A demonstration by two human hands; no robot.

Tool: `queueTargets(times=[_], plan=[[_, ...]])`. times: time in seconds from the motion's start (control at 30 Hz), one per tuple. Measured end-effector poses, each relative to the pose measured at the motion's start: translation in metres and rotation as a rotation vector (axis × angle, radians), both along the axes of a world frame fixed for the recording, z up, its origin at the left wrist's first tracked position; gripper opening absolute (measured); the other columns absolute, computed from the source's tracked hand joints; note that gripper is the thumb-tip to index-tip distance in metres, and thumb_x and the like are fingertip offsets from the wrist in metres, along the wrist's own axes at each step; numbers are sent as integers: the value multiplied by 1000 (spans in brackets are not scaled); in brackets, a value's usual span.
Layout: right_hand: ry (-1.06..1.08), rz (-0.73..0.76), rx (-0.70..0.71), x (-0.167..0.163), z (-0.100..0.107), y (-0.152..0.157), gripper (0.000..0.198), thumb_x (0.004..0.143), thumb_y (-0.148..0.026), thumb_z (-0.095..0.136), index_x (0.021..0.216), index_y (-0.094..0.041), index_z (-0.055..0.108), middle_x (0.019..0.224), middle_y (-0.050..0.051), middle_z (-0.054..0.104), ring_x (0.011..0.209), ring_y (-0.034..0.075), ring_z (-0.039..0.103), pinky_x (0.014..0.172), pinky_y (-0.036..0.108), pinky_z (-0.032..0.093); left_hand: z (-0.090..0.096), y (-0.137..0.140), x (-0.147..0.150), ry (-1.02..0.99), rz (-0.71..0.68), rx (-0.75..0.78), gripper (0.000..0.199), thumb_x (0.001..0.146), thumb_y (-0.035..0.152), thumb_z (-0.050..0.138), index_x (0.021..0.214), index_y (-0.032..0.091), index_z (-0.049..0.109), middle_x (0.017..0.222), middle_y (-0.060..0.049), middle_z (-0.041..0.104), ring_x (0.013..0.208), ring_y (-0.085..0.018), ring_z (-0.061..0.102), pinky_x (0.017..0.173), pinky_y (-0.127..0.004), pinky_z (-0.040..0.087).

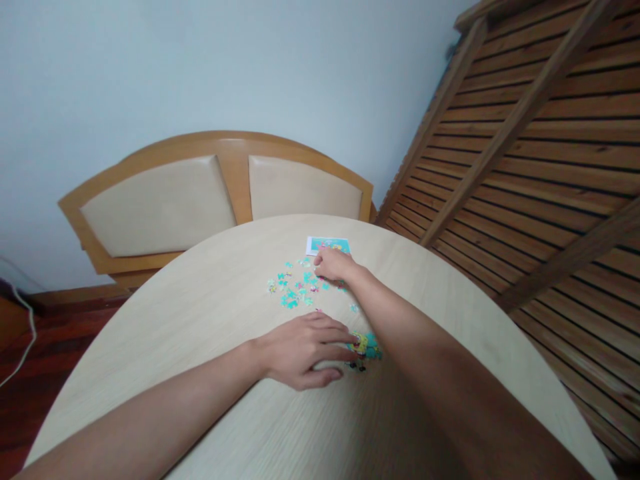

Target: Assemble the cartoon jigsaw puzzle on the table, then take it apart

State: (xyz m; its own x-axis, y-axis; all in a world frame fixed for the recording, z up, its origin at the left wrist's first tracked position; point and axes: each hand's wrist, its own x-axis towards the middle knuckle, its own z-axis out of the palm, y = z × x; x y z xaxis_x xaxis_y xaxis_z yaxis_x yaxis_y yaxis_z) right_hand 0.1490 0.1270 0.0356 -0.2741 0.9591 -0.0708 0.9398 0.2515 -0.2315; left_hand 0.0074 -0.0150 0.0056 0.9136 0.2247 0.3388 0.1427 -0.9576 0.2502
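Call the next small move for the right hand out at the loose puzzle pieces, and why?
Probably pinch one loose piece and carry it back. The right hand rests on the scattered pieces, while the left hand steadies the joined section nearer the body. Whether a piece is already gripped can't be seen.

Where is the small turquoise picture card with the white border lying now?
In the head view, the small turquoise picture card with the white border lies on the far side of the pale wooden round table, just beyond the right hand and the scattered turquoise puzzle pieces.

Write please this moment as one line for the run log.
left hand: flat on assembled puzzle part | right hand: on loose puzzle pieces | reference picture: behind | table: round
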Motion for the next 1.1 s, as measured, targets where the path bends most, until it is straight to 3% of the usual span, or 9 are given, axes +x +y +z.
queueTargets(times=[0.4,0.53,0.7,0.8,0.83,0.97,1.1], plan=[[-18,-8,-12,-4,0,0,15,71,-26,73,84,-19,77,98,10,78,105,30,68,91,37,47,3,-1,-1,48,44,-66,41,96,30,51,136,27,56,143,-7,59,131,-25,55,112,-42,40],[63,4,21,-2,-3,-4,22,72,-19,73,94,-22,76,104,6,78,106,27,68,94,36,46,-1,2,-2,-23,194,-49,33,96,23,49,128,22,60,129,-8,67,121,-22,61,107,-40,44],[238,24,87,11,-3,-23,22,84,-19,65,104,-23,74,102,3,78,100,21,70,89,31,49,-8,11,-7,-112,550,-23,20,94,21,49,108,19,64,103,-7,72,99,-24,66,94,-44,50],[368,62,86,25,-5,-45,16,91,-25,63,103,-21,73,101,3,78,92,15,71,81,25,52,-11,16,-10,-178,735,-56,17,94,25,53,107,20,62,103,-8,73,98,-26,67,91,-46,51],[525,80,45,30,-7,-55,14,90,-24,64,99,-17,72,98,6,78,88,15,72,78,25,53,-12,17,-10,-197,770,-72,17,94,26,54,107,19,61,104,-8,73,98,-26,67,90,-46,51],[905,132,-98,48,-18,-92,11,84,-26,72,87,-16,69,88,6,77,84,18,72,77,31,55,-13,15,-6,-270,773,-135,18,93,29,59,108,19,59,104,-8,73,97,-25,67,87,-43,52],[986,129,-125,57,-31,-114,15,82,-30,71,83,-16,70,87,6,76,82,19,70,78,32,54,-13,8,1,-322,704,-194,13,96,31,58,102,20,62,96,-5,72,90,-21,67,83,-37,52]])
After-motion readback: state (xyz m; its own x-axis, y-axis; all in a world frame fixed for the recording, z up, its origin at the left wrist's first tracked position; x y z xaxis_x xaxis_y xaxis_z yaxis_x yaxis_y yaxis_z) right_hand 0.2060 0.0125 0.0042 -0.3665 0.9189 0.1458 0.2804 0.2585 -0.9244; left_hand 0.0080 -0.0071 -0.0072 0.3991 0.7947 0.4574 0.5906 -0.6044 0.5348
